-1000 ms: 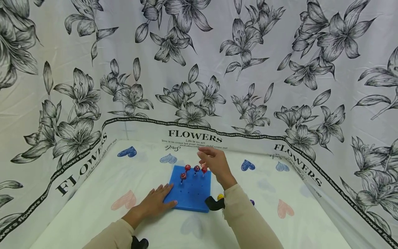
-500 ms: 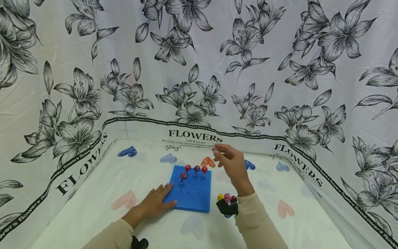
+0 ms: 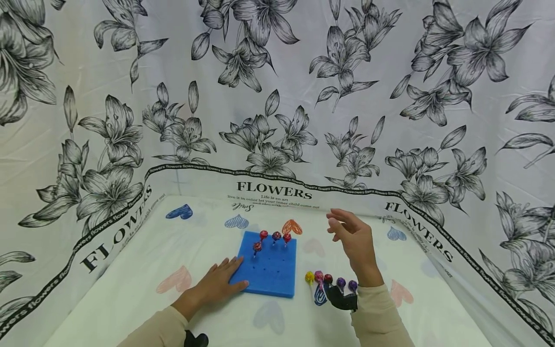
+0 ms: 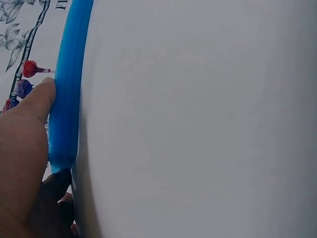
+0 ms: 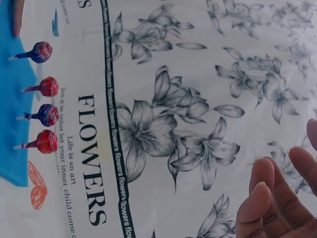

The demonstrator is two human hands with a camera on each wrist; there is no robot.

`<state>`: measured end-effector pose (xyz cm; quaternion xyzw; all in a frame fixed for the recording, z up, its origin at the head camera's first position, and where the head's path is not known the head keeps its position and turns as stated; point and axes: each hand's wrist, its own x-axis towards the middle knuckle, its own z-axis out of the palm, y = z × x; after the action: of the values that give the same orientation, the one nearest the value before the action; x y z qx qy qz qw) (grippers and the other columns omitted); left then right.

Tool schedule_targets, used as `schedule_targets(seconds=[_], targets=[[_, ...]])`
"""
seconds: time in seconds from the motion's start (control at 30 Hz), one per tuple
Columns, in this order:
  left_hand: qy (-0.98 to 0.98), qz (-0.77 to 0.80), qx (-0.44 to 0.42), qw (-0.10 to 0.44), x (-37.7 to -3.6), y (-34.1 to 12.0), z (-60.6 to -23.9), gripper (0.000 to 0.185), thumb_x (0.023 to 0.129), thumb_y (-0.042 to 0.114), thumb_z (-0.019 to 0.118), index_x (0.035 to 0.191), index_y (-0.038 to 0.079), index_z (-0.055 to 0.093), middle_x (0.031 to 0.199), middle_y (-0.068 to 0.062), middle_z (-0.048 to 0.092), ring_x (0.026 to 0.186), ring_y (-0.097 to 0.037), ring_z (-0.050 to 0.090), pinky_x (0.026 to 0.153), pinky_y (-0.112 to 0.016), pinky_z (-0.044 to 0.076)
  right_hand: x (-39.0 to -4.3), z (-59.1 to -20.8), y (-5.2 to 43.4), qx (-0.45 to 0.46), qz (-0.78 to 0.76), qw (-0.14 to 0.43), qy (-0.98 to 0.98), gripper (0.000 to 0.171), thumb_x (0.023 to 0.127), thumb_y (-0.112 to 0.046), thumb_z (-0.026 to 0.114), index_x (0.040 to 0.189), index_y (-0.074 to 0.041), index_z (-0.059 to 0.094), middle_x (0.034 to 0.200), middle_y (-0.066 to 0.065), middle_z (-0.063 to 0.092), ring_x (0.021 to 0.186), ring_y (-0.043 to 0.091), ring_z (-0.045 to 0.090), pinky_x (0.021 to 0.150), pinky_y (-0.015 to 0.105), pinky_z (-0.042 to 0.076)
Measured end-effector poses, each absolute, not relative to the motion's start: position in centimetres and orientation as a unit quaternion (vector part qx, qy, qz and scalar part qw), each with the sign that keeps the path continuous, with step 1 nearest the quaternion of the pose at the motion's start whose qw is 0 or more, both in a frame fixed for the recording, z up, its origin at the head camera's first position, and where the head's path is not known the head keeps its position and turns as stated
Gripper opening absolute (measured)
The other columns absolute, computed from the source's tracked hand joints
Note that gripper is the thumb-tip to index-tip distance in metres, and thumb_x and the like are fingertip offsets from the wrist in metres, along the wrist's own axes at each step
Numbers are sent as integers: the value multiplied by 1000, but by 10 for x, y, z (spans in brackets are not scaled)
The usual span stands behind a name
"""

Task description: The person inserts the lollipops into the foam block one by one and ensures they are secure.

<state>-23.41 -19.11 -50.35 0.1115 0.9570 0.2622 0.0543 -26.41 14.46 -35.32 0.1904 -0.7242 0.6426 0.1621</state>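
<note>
My left hand (image 3: 214, 283) rests on the left edge of a blue board (image 3: 270, 282) with small holes in its top. In the left wrist view, a thumb (image 4: 42, 99) and fingers lie against the board's side (image 4: 69, 94). Several wrapped lollipops stand in its far part: a red lollipop (image 3: 263, 234), a purple-blue lollipop (image 3: 276, 236), another red lollipop (image 3: 287, 237) and a dark red lollipop (image 3: 257, 246). Right of the board my right hand (image 3: 356, 243) hovers in the air, fingers loosely bent, holding nothing. In the right wrist view its fingertips (image 5: 261, 198) touch no lollipop.
A row of loose lollipops lies right of the board: yellow (image 3: 310, 277), pink (image 3: 319, 276), dark red (image 3: 328, 279) and purple (image 3: 341, 283) ones, partly behind the black wrist strap (image 3: 342, 300). White heart-print cloth (image 3: 208, 327) covers the table; a flower-print curtain (image 3: 195, 144) rises behind.
My right hand has moved right, away from above the standing lollipops, and the loose row has come into sight. The left hand has stayed on the board.
</note>
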Motion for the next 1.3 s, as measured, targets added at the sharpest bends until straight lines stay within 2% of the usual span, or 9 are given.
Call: schedule_targets(seconds=[0.17,0.33,0.63,0.83,0.97,1.13,1.3], targets=[[958,261,107,55,-233,-191,-502,82,90,59,56,152,12,32,152,-15,32,141,-40,19,111,-59,10,-262,-360,159,184,649,164,-720,34,92,-14,68,123,-1,64,113,21,64,80,30,64,63,30,54],[958,260,108,57,-233,-191,-503,82,90,60,56,152,12,32,153,-15,32,141,-40,19,111,-59,10,-260,-366,170,168,642,167,-729,35,92,-14,68,124,-2,63,114,20,64,78,23,64,63,28,54],[958,260,108,58,-233,-190,-503,83,89,60,56,152,12,32,152,-15,32,141,-40,19,110,-59,10,-268,-396,199,67,618,175,-764,39,91,-27,69,123,-6,65,110,12,65,78,19,64,61,27,54],[959,254,109,54,-234,-191,-504,82,90,60,55,152,12,32,153,-15,32,141,-39,19,111,-58,10,-275,-426,217,-3,597,136,-790,46,90,-38,69,125,-8,63,116,10,62,82,19,64,62,27,53],[959,256,110,54,-234,-192,-504,82,90,59,56,152,12,32,152,-16,32,141,-40,19,111,-59,10,-279,-446,227,-41,575,100,-811,50,90,-42,68,127,-10,62,121,11,61,86,23,64,62,28,53],[958,258,113,52,-232,-192,-504,82,90,60,55,152,12,32,153,-15,32,141,-39,19,111,-58,10,-284,-464,235,-77,543,49,-835,47,91,-38,67,128,-9,61,117,13,64,84,26,63,60,31,50],[951,278,130,42,-230,-193,-502,80,91,56,57,151,9,32,152,-18,32,141,-41,19,110,-60,11,-283,-476,240,-89,520,5,-849,47,92,-30,68,129,-2,59,113,16,65,78,27,62,55,32,45]])
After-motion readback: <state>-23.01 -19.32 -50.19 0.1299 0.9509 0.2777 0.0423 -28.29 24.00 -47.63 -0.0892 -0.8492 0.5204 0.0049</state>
